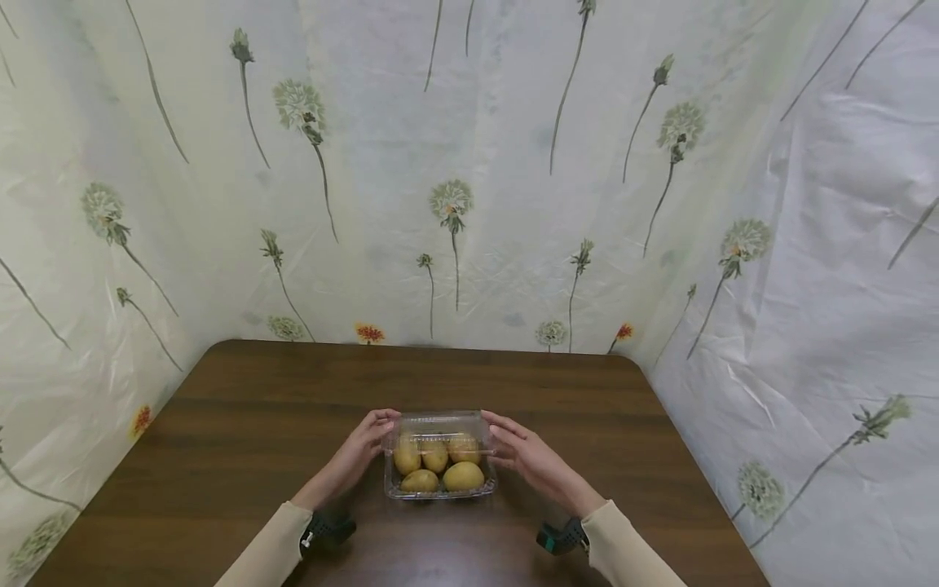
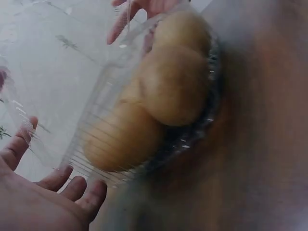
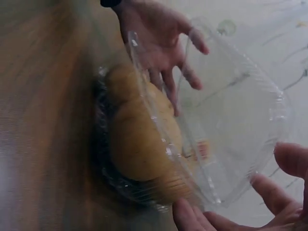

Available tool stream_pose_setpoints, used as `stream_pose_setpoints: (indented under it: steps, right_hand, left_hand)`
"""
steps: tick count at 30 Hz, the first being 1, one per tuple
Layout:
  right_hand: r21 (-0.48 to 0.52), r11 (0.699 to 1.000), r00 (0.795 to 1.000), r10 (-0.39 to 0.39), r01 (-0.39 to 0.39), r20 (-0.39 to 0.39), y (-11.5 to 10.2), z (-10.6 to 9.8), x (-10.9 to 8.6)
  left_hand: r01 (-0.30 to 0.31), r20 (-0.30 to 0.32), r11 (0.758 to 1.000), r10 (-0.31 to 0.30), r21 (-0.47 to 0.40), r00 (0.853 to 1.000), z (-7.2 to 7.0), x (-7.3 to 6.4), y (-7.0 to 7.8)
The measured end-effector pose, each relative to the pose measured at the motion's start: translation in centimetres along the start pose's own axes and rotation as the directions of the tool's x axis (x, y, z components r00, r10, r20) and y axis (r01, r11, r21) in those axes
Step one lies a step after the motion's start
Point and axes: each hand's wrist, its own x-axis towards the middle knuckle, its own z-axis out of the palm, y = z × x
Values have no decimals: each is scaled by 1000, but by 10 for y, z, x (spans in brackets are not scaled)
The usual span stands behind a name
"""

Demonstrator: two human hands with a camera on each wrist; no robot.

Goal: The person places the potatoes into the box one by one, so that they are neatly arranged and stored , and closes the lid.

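A clear plastic clamshell container (image 1: 440, 495) sits on the brown table with several yellow potatoes (image 1: 464, 476) inside. Its see-through lid (image 3: 236, 106) is hinged up at an angle over the potatoes. At the lid's left side is my left hand (image 1: 361, 448), its fingers spread and relaxed; the fingertips (image 2: 74, 185) lie right at the ribbed plastic. On the opposite side my right hand (image 1: 531, 456) has its fingers extended along the lid, the thumb (image 3: 291, 159) and fingertips close to the lid's edge.
The dark wooden table (image 1: 293, 383) stretches out around the container. Behind it and along both sides hangs a pale curtain (image 1: 381, 204) printed with dandelions. Each wrist carries a dark strapped device (image 1: 561, 536), below light sleeves (image 1: 623, 546).
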Motion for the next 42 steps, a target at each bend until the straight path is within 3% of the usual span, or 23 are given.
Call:
stream_pose_setpoints:
  steps: [10, 14, 17, 22, 25, 28, 30, 34, 37, 42]
  right_hand:
    - [-4, 999, 999, 37, -37, 34, 12, 5, -16]
    - [-45, 999, 999, 2, 0, 42, 19, 5, -21]
    - [-48, 998, 999, -42, 43, 33, 23, 7, -24]
    - [-22, 998, 998, -61, 60, -9, 24, 14, -27]
    - [-10, 999, 998, -39, 39, -46, 23, 18, -27]
    - [-2, 1000, 998, 5, -5, -56, 23, 21, -27]
    - [-8, 1000, 998, 29, -29, -51, 24, 23, -27]
    - [-44, 998, 998, 43, -46, -54, 24, 28, -28]
    - [-62, 997, 998, 34, -38, -61, 25, 30, -28]
    - [-74, 997, 998, 6, -11, -70, 27, 31, -28]
  left_hand:
    - [-61, 143, 998, 62, -13, 988, -3, -21, -17]
    - [-109, 171, 994, 105, 10, 980, -2, -28, -23]
    - [-116, 153, 993, 110, 33, 982, 0, -34, -25]
    - [-54, 27, 996, 53, 71, 998, 7, -44, -20]
    - [-19, -61, 992, 27, 129, 998, 13, -49, -15]
    - [30, -110, 990, -14, 138, 994, 18, -53, -11]
    - [78, -99, 992, -68, 103, 993, 20, -54, -8]
    - [152, -10, 988, -152, 6, 988, 22, -56, -7]
    - [154, 37, 988, -153, -31, 988, 24, -55, -7]
    - [134, 26, 991, -134, -11, 991, 26, -54, -7]
